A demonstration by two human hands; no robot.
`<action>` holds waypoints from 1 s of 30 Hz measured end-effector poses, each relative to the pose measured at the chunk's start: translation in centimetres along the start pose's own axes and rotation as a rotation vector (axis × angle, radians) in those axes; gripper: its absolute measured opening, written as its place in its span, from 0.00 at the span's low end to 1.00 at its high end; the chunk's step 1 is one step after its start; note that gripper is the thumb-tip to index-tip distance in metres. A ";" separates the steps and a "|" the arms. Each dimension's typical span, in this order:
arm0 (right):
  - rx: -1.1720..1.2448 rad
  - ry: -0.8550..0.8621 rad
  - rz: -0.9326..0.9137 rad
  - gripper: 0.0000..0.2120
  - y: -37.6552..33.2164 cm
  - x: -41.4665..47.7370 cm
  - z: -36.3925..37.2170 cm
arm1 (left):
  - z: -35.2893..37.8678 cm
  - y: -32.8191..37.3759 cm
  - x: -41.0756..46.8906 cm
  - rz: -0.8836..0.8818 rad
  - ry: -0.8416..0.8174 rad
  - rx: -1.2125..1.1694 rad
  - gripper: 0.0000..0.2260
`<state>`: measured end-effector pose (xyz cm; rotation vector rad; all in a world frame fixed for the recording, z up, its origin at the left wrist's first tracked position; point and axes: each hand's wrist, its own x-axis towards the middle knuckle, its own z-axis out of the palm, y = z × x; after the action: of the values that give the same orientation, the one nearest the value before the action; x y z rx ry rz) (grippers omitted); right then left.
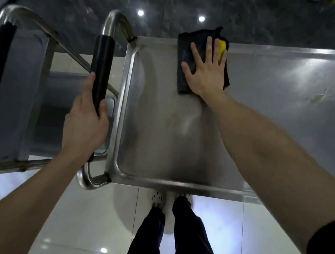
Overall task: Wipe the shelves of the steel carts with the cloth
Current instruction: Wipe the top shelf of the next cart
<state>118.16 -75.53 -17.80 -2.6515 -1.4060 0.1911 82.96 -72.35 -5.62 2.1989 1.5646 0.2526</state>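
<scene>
Nearest: dark trouser legs (176, 233) and pale shoes on glossy floor tiles (71, 219), right under near rim of top shelf (161, 138). Left hand (85, 124) wrapped tight round black handle grip (102, 69) at cart's left end, fingers closed, thumb up along the grip, bracing the cart. Further in, right hand (206, 69) flat, fingers spread, palm pressing dark cloth (185, 54) w/ yellow patch down on shelf close to far edge; cloth's top corner laps over far rim. Second steel cart (17, 87) parked just left, its handle near the first. Risks, as judgement: cloth riding over far rim could slip off & drop behind if stroke pushes outward; flat palm w/o pinch may slide off cloth on wet steel; cart might roll if left grip loosens; smudge at right of shelf (318, 98) prob. missed unless strokes extend that way. Hard to tell: lower shelves hidden under top one, wheels out of view, shelf's right end cut off, motion blur softens left side, smudge nature unclear.
</scene>
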 end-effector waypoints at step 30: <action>0.052 0.033 0.144 0.33 -6.3 0.8 1.1 | -0.8 0.7 -0.3 0.007 -0.027 -0.084 0.29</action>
<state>113.32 -71.30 -17.76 -2.7009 -1.1846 0.1947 83.20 -72.63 -4.57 2.1354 1.5046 0.2847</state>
